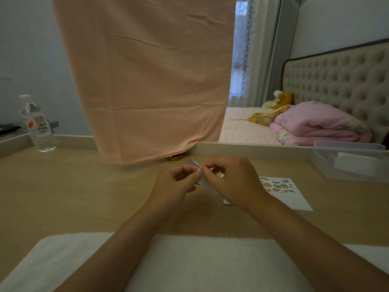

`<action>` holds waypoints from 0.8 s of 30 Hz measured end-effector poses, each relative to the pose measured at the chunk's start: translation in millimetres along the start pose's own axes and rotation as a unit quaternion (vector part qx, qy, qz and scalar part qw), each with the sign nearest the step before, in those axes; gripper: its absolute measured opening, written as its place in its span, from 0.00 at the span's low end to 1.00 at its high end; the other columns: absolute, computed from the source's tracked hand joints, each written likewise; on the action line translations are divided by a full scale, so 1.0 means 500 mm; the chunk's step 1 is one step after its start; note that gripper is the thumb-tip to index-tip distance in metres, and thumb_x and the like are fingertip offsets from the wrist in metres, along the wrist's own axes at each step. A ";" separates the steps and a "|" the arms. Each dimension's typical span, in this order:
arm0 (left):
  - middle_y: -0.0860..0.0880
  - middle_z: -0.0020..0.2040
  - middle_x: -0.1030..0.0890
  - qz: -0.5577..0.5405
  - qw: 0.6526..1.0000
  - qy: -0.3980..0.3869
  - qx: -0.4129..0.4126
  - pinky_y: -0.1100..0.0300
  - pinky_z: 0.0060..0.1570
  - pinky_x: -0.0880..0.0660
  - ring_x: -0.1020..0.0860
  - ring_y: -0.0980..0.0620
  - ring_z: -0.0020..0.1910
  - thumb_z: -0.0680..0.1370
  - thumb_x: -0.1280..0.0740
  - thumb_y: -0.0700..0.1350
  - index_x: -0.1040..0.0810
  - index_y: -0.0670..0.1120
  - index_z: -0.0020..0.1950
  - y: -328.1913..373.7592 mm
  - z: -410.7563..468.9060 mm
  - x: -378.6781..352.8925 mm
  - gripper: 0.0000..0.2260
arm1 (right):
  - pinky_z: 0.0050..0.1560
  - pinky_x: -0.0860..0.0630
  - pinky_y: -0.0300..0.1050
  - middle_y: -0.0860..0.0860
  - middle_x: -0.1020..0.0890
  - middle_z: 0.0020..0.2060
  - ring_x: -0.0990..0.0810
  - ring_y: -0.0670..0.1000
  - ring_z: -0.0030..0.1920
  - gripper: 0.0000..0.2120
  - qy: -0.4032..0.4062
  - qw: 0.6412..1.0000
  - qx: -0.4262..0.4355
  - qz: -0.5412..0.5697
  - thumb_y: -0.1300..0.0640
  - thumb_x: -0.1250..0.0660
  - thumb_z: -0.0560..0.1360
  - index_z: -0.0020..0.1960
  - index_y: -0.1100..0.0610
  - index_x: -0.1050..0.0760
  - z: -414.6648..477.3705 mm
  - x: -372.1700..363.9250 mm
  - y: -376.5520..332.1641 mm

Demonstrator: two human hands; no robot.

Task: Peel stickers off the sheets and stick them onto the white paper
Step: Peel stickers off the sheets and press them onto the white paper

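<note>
Above the middle of the wooden table, my left hand [179,180] and my right hand [229,180] hold a small sticker sheet [203,182] between them. Both pinch it at its upper edge with thumb and fingertips, and most of the sheet is hidden behind my fingers. A white paper [294,199] lies flat to the right of my right hand, with several small animal stickers [277,185] along its far part. My right wrist covers the paper's left edge.
A white towel-like mat [200,264] lies under my forearms at the table's near edge. A water bottle [37,125] stands far left. A clear plastic bin [353,161] sits far right. A pink cloth [145,81] hangs down to the table's back.
</note>
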State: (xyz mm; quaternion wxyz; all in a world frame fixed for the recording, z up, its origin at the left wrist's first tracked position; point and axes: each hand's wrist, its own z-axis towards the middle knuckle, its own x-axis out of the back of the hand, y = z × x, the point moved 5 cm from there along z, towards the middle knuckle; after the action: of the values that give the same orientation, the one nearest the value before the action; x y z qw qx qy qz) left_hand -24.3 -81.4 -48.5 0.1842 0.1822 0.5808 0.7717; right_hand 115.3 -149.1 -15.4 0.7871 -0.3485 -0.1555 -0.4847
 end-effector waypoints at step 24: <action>0.50 0.42 0.17 -0.004 0.999 0.050 -0.010 0.53 0.49 0.17 0.18 0.54 0.39 0.81 0.33 0.42 0.16 0.44 0.48 -0.021 0.010 0.001 0.07 | 0.45 0.18 0.49 0.39 0.14 0.42 0.18 0.41 0.42 0.08 -0.038 0.994 -0.080 0.069 0.46 0.26 0.74 0.52 0.45 0.14 -0.001 -0.016 0.018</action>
State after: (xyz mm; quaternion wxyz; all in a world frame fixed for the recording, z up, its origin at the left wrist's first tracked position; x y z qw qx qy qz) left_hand -21.4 -74.3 -57.2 0.1596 0.1394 0.5822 0.7850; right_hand 119.1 -141.6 -24.0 0.7816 -0.4385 -0.1211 -0.4269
